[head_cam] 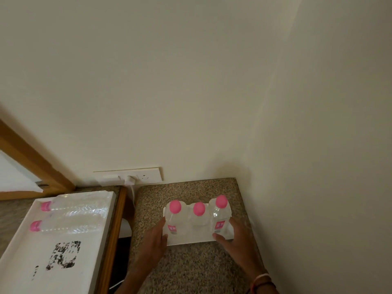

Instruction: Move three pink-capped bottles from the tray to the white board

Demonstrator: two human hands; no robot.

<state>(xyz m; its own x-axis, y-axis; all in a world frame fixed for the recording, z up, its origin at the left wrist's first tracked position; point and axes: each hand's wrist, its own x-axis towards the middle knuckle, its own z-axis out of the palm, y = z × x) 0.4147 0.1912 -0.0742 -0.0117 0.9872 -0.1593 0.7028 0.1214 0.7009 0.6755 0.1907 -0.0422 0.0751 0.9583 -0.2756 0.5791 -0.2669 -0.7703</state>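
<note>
Three clear bottles with pink caps stand upright in a row on a small white board (191, 240) on the speckled stone counter. My left hand (153, 242) wraps the left bottle (174, 219) low on its side, thumb in front. My right hand (232, 238) grips the right bottle (220, 215) near its base; this bottle sits slightly higher than the others. Between them the middle bottle (199, 213) stands untouched. On the left, a white tray (21, 240) holds two more pink-capped bottles lying on their sides, one (70, 205) behind the other (67, 224).
A wooden edge (112, 240) and a dark gap separate the tray from the counter (191, 268). A wall socket (135, 177) with a white plug and cord sits behind. Walls close the counter off at the back and right. A black printed mark (63, 254) covers the tray's near part.
</note>
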